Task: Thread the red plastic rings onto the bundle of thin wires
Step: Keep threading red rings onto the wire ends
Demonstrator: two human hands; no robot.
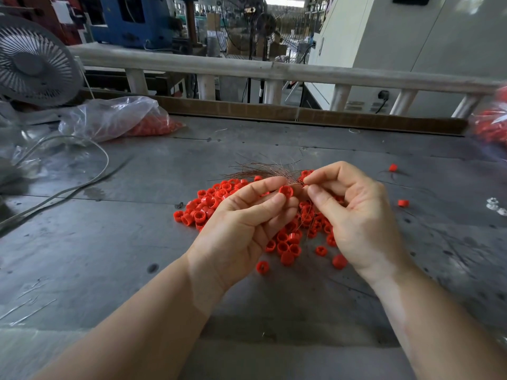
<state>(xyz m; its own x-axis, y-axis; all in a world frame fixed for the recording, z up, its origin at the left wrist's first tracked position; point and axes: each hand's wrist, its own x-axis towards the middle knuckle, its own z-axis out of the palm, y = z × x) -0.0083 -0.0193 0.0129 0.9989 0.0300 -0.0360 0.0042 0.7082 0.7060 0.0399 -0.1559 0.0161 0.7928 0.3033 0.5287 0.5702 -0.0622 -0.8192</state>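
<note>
Left hand (241,220), palm up: I see its thumb and forefinger pinching one red ring (286,191). Right hand (356,212), fingers curled, pinches the wire bundle (263,171) beside it. Both hover above the ring pile (288,239) mid-table (109,242).

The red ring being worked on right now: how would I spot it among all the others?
Find the heap of red rings in the middle of the grey table. Just above it, the left hand pinches one red ring at its fingertips. It alone is lifted off the table, beside the wires.

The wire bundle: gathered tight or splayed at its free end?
Splayed. The wire bundle fans out leftward from the right hand, which pinches it.
</note>
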